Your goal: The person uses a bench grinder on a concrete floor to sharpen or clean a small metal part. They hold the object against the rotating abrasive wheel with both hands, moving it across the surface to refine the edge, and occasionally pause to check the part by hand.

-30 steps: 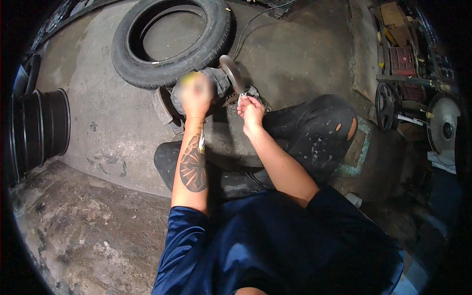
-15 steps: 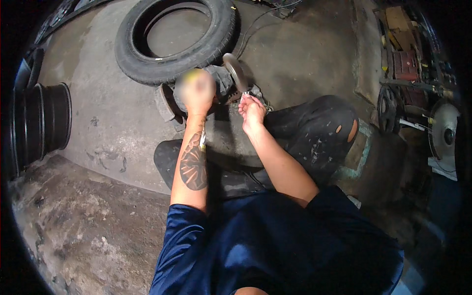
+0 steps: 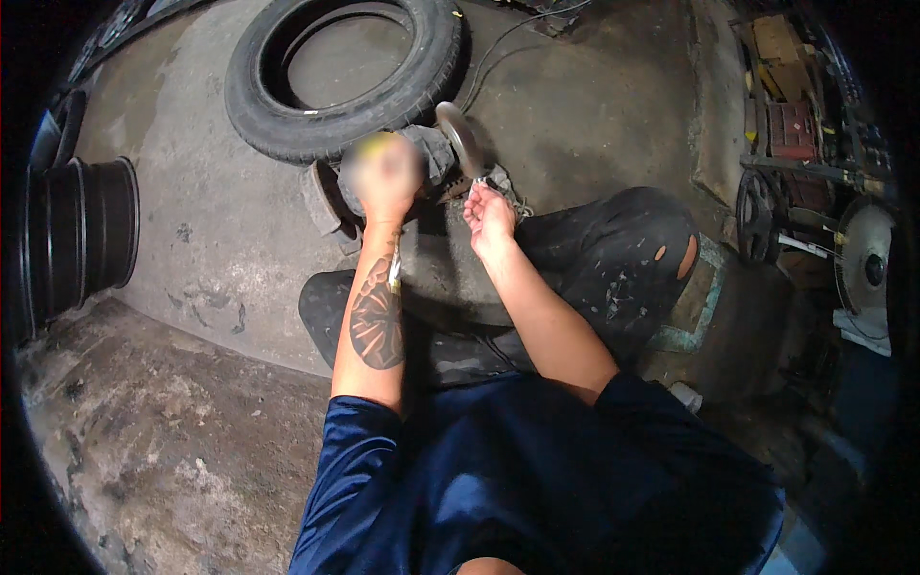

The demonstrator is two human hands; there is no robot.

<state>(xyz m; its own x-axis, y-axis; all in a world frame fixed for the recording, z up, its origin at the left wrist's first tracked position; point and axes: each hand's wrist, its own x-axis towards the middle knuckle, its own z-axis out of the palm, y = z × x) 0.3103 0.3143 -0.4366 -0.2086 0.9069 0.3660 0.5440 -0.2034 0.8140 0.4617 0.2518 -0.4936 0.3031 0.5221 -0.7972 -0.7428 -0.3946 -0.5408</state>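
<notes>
My left hand reaches forward in front of the tire; a blur covers its fingers and whatever they hold, with a bit of yellow at its top edge. Beside it lies bunched grey cloth. My right hand is to the right, fingers curled closed at the lower end of a rounded, shiny metal piece, which stands tilted and is seen nearly edge-on. What exactly the fingers grip is too small to make out. A black tire lies flat on the floor just beyond both hands.
Black wheel rims stand at the left. A cable runs over the floor behind the tire. At the right are a round fan and a shelf with a reddish box. My bent legs in dark trousers frame the work area.
Almost nothing differs. Both hands keep their places, and the metal piece stays by my right hand with only a very slight shift.
</notes>
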